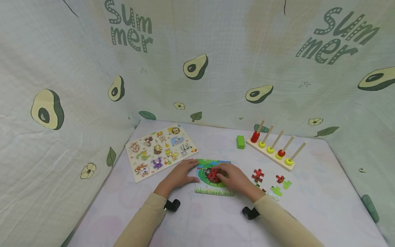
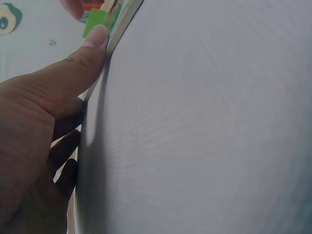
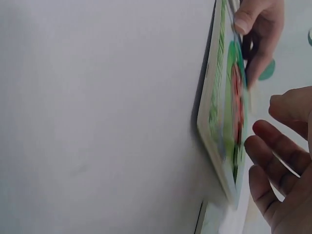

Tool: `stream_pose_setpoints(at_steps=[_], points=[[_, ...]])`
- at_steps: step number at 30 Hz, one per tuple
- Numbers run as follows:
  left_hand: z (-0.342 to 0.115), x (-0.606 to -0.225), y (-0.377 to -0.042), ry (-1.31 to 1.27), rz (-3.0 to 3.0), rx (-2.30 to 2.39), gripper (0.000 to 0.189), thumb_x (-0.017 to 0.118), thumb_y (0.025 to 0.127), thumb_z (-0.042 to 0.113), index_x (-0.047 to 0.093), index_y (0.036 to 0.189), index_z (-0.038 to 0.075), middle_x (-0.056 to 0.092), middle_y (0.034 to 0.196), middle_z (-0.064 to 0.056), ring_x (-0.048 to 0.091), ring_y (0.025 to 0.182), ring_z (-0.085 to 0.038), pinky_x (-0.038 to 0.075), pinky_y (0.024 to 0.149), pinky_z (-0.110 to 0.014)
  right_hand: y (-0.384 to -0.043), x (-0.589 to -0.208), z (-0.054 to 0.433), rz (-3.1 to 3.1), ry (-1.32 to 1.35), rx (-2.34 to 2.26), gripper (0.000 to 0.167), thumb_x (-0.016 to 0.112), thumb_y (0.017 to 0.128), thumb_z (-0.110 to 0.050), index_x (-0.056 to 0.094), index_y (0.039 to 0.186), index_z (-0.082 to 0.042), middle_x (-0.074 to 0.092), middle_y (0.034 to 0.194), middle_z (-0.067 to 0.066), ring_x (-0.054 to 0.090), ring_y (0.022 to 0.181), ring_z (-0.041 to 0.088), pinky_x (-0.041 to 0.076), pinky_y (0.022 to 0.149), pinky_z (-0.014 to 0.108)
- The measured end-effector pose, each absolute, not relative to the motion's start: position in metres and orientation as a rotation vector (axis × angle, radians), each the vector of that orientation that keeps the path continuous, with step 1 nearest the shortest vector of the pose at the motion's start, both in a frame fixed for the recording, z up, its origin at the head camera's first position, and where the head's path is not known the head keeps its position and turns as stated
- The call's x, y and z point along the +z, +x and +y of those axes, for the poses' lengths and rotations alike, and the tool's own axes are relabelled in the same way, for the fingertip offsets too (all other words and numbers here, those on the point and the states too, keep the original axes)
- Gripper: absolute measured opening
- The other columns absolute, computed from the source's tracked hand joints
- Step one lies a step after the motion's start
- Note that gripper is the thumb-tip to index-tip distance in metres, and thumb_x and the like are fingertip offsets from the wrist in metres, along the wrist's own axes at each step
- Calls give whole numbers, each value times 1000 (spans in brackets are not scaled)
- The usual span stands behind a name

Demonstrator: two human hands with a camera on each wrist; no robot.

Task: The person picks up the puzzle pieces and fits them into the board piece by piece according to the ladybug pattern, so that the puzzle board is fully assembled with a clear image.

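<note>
A ladybug puzzle board (image 1: 213, 191) lies flat between my two hands, its red ladybug in the middle on a green background. My left hand (image 1: 182, 174) rests along the board's left side, with the thumb at the edge and the fingers stretched toward the upper left corner. In the left wrist view the thumb (image 2: 78, 68) lies against the board's edge. Over the right part of the picture hovers my right hand (image 1: 236, 176), fingers loosely bent. Nothing shows between those fingers (image 3: 278, 151) in the right wrist view.
Loose puzzle pieces (image 1: 258, 175) lie right of the board, several partly behind the right forearm. A wooden animal board (image 1: 147, 143) sits at the left. Behind the puzzle stand a green block (image 1: 240, 142) and a peg stand (image 1: 270, 156) with red and yellow beads. Printed cloth walls surround the table.
</note>
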State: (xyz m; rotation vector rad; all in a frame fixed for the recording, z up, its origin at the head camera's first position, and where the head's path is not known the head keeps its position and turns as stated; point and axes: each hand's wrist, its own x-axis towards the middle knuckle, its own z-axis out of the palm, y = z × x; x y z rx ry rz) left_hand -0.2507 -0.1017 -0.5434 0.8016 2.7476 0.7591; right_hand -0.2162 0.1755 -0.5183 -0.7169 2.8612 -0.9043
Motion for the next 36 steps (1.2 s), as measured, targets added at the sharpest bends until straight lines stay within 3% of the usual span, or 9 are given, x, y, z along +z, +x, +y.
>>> stream_pose_setpoints(at_steps=[8,13,20,23,29,36], points=[[-102,-543,-250,802,2752,762,84,77,86,52,46,154,14,42,159,-4,34,148,-26,28,123,-42,-214,-519,207,2925,-652,-958,30,70,96,-13,71,126,-13,66,107,-4,61,91,10,55,81,37],[-102,-543,-250,806,2751,760,83,76,87,52,46,154,14,42,159,-4,34,148,-26,29,123,-43,-209,-516,231,2945,-526,-958,30,69,98,-17,71,128,-13,65,107,-6,60,92,11,55,81,39],[-102,-543,-249,797,2755,741,84,76,87,52,45,155,13,41,160,-4,33,149,-27,28,123,-43,-206,-514,267,3000,-428,-912,33,69,97,-13,69,129,-9,65,111,2,56,88,14,52,76,37],[-102,-542,-249,797,2754,744,84,76,87,52,45,155,13,41,160,-5,33,149,-28,28,123,-43,-204,-514,279,3001,-366,-883,35,70,97,-14,68,130,-7,64,113,7,55,89,18,52,78,38],[-101,-541,-248,797,2750,745,84,76,87,51,45,154,12,41,159,-6,34,149,-28,28,123,-44,-199,-518,295,3013,-250,-843,41,73,94,-18,66,132,-4,60,122,18,56,104,30,53,89,51],[-100,-540,-249,804,2752,747,84,76,87,52,46,154,12,42,159,-6,34,148,-29,28,123,-45,-193,-518,303,2982,-120,-745,62,78,90,-33,59,137,3,57,124,23,53,108,36,53,91,58]])
